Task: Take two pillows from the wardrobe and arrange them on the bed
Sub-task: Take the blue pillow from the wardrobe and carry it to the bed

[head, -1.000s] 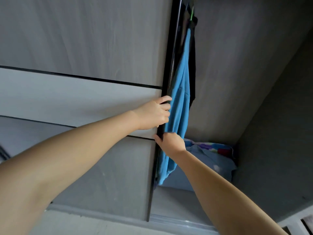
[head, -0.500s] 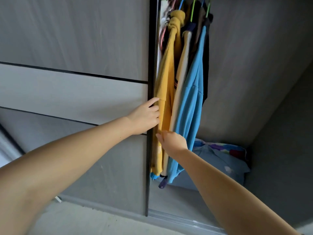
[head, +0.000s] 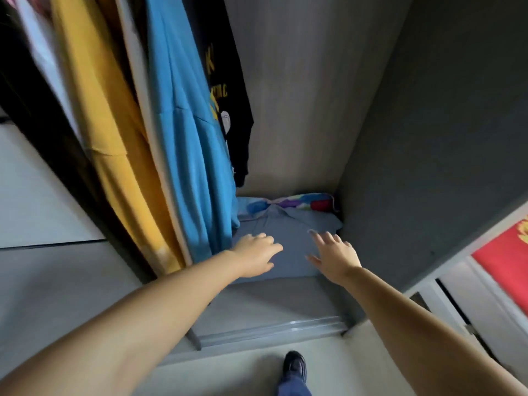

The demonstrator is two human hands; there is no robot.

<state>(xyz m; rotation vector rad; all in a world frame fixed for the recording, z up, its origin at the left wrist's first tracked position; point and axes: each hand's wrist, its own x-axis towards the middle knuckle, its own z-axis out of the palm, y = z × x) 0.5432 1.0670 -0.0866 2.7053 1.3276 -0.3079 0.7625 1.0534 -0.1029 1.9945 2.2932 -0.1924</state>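
A grey-blue pillow [head: 288, 230] lies on the wardrobe floor [head: 274, 301], in the back right corner. Behind it a second pillow with a multicoloured cover [head: 297, 200] leans against the back wall, mostly hidden. My left hand [head: 255, 254] hovers over the left part of the grey-blue pillow, fingers loosely spread. Over that pillow's right part my right hand [head: 334, 257] is stretched out with open fingers. Neither hand holds anything. Whether the fingers touch the pillow is unclear.
Hanging clothes fill the left of the wardrobe: a yellow garment [head: 114, 138], a blue one [head: 185, 132], a black shirt [head: 228, 90]. The sliding door [head: 43, 195] is at the left, its floor track [head: 274, 330] in front. My shoe [head: 294, 365] is on the floor.
Both hands left the sliding door's edge and reached down into the wardrobe over the pillow. The door now stands further left, and the view has tilted down.
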